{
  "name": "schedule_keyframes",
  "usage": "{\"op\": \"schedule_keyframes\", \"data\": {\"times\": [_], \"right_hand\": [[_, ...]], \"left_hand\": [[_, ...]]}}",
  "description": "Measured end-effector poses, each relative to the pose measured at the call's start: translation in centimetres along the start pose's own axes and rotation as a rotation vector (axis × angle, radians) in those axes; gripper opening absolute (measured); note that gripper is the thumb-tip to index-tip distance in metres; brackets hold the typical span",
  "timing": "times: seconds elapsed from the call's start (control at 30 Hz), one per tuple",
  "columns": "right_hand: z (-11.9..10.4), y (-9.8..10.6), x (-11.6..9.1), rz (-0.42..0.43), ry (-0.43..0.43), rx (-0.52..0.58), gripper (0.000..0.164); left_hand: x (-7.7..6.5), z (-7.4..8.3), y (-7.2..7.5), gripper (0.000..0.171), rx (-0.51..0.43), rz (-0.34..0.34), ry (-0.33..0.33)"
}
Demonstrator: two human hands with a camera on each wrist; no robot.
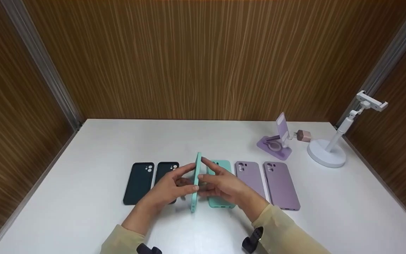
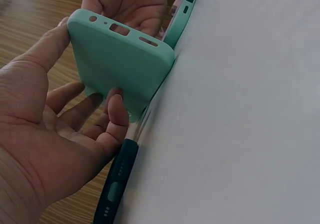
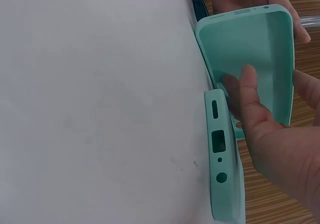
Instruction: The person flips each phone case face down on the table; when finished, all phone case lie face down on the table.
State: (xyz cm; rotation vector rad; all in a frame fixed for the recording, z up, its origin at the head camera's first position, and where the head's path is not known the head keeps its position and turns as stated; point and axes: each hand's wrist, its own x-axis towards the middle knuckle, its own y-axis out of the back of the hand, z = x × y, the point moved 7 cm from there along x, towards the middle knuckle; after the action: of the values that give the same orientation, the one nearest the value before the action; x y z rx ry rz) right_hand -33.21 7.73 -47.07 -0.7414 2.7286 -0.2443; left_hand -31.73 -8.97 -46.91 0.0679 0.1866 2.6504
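A mint green phone case (image 1: 194, 201) stands on its long edge between my two hands, just above or on the table; I cannot tell if it touches. My left hand (image 1: 166, 190) holds it from the left, thumb at the near edge and fingers on its back (image 2: 120, 64). From the right, my right hand (image 1: 227, 185) grips it by the edge, some fingers reaching over its hollow inner side (image 3: 245, 39). Under the right hand lies a second mint green case (image 1: 222, 203), partly hidden. Two dark cases (image 1: 137, 185) lie left, one partly covered by the left hand.
Two purple phone cases (image 1: 283, 187) lie in the row on the right. Behind them stand a purple folding stand (image 1: 275, 148), a pink charger plug (image 1: 303, 135) and a white phone holder (image 1: 326, 153). Wood-grain panels (image 1: 203, 60) enclose the white table (image 1: 65, 197).
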Motion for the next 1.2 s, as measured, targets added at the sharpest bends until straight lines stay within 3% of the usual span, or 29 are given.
{"op": "schedule_keyframes", "data": {"times": [0.2,1.2], "right_hand": [[0.00,-0.24,0.06,0.001,0.023,-0.019,0.085],[0.45,0.02,-0.32,0.067,0.044,-0.079,0.094]], "left_hand": [[-0.01,0.01,0.09,0.075,0.052,0.001,-0.001],[0.20,-0.40,-0.01,0.067,0.099,-0.001,-0.030]]}}
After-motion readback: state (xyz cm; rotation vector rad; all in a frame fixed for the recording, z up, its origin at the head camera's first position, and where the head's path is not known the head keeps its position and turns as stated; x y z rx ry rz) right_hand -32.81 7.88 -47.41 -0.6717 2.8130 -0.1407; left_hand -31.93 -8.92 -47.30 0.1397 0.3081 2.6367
